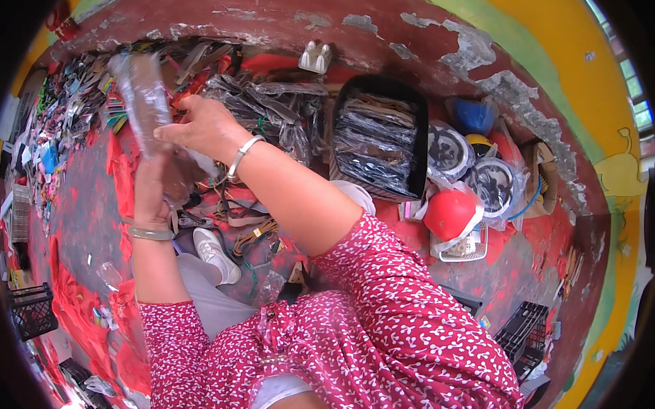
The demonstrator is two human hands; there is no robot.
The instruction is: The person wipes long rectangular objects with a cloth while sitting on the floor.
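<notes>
A long, clear plastic bag (142, 97) with something flat and greyish-brown inside stretches up and away in front of me, partly smeared by motion. My right hand (207, 128) pinches the side of the bag between thumb and fingers. Lower down, my left hand (152, 187) is closed round the bag's near end; its fingertips are hidden. Beyond my right wrist lies a heap of similar plastic-wrapped flat pieces (266, 105). Further right, a black basket (382, 86) holds several dark bagged pieces in stacked rows.
Against the right wall stand a red helmet (450, 212), a blue helmet (473, 117), bagged round items (491, 187) and a white basket (471, 254). Small colourful goods (52, 133) cover the far left. Black crates (31, 311) sit at both sides. Cords (254, 238) lie by my shoe.
</notes>
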